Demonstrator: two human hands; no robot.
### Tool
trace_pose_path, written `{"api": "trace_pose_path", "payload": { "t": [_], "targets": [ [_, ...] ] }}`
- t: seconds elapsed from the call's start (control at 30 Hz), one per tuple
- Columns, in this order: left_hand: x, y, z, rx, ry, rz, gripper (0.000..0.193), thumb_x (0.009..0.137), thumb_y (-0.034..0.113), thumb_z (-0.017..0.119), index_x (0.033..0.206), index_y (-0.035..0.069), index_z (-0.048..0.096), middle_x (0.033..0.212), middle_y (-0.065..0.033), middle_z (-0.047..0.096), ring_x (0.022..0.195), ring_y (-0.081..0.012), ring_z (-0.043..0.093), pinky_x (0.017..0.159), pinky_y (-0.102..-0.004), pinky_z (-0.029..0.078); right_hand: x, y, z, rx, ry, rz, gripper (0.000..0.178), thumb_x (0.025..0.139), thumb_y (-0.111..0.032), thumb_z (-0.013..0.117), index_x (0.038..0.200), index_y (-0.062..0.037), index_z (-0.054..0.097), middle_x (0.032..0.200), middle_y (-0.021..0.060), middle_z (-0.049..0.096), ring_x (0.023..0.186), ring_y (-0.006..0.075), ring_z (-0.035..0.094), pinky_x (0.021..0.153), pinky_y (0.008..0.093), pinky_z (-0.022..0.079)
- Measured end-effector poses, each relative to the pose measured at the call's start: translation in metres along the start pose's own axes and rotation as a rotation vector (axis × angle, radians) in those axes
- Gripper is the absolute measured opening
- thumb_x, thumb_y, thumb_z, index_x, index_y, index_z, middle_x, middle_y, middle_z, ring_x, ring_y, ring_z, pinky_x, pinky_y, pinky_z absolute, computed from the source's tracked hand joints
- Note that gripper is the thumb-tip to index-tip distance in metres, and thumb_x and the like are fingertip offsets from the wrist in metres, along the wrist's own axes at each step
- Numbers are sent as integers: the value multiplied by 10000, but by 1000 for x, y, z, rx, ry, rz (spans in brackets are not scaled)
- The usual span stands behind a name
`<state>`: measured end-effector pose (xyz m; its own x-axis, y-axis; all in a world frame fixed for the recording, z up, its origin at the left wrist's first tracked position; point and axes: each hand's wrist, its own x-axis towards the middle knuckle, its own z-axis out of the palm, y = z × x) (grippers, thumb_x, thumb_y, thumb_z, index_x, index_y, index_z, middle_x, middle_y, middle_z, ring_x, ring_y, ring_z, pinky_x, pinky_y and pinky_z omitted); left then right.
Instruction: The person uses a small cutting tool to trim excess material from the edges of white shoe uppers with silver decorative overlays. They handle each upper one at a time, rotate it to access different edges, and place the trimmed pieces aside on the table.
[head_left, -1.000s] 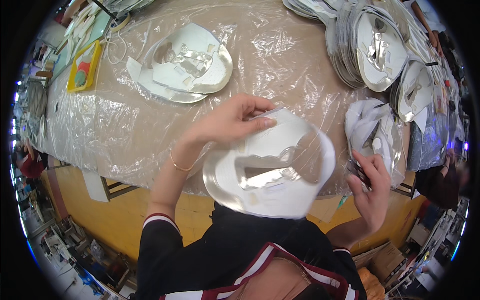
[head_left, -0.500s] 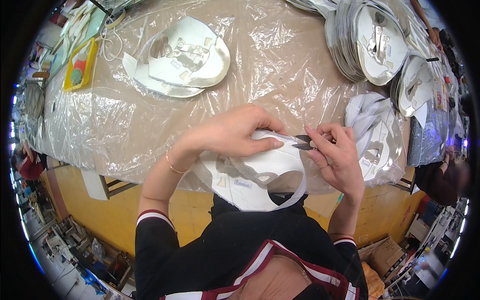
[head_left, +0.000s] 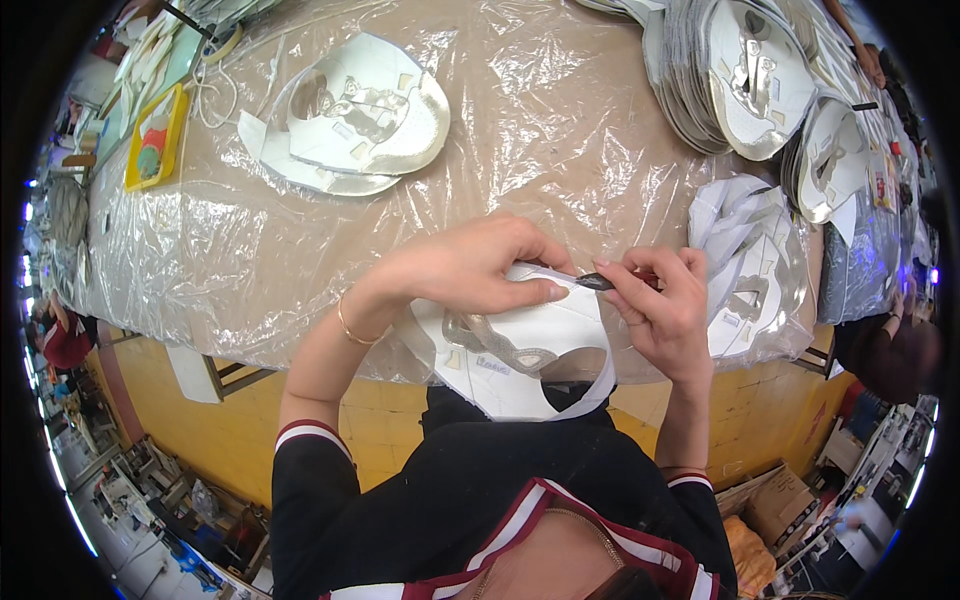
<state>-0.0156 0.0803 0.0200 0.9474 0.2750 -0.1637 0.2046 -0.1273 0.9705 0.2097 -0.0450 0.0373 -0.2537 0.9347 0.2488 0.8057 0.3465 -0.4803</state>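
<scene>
A flat white shoe upper (head_left: 565, 322) with grey patches lies at the table's near edge and hangs partly over it. My left hand (head_left: 485, 265) pinches its upper edge between thumb and fingers. In my right hand (head_left: 668, 312) is a small pair of dark thread snips (head_left: 594, 282). Their blades are together, with the tips at the upper's edge beside my left fingertips. Whether a thread lies between the blades is too small to tell.
Plastic sheeting covers the table (head_left: 540, 180). Two loose uppers (head_left: 390, 125) lie at the far left, near a yellow tray (head_left: 176, 150). Stacked uppers (head_left: 735, 90) rise at the far right, and more uppers (head_left: 745, 270) lie right of my right hand. Other people stand at both sides.
The snips' blades have gone from apart to together, and their tips have shifted slightly left against the upper's edge. My right fingers have closed more tightly. My left hand keeps its pinch.
</scene>
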Motion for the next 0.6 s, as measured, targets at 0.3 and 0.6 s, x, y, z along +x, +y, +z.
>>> {"api": "trace_pose_path", "payload": {
  "t": [0.3,0.6],
  "targets": [
    [-1,1,-2,-32,35,-30,284,933,175,624,1102,-50,655,919,-137,704,838,-155,631,785,-313,504,-3,6,11,34,63,4,341,761,-189,771,1098,-166,726,899,-3,619,712,152,575,745,334,352],
    [-14,-13,-4,-329,514,-245,243,1001,129,543,1192,-21,533,987,-32,652,862,-45,595,747,-218,491,-9,15,24,761,358,595,573,829,-159,770,1355,-67,561,1110,65,594,818,104,546,675,219,407]
  ]
}}
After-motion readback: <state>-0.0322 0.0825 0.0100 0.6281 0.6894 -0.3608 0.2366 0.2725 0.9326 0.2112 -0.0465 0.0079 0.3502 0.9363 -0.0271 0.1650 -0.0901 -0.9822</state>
